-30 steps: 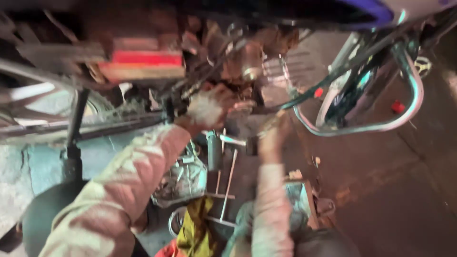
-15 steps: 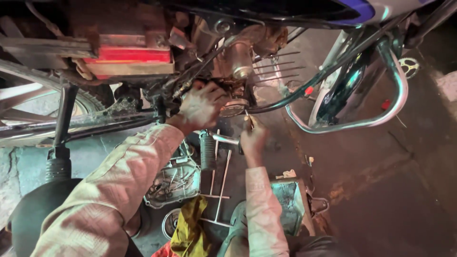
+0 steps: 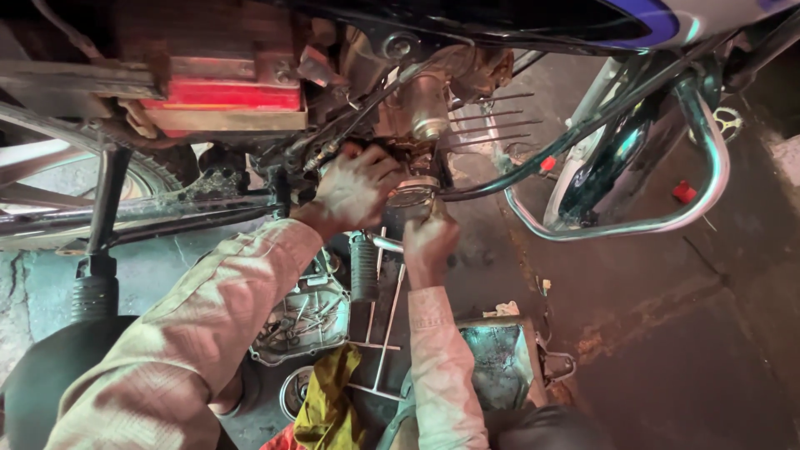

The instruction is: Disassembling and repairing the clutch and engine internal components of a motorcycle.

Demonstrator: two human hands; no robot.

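left hand point(image 3: 354, 187) and right hand point(image 3: 429, 237) both closed around a round metal engine part point(image 3: 410, 198) beneath the motorcycle engine point(image 3: 425, 92); likely rigid, heavy, oily; best gripped around its rim.

Carb point(image 3: 411, 200): small round metal body w/ grey bowl, dirty, sits low under the engine's point(image 3: 433, 92) finned cylinder, roughly upright. Left hand point(image 3: 357, 187) wraps it from the left side, right hand point(image 3: 431, 242) grips from below; both touching it. Most of the part is hidden by fingers, so fittings can't be made out.
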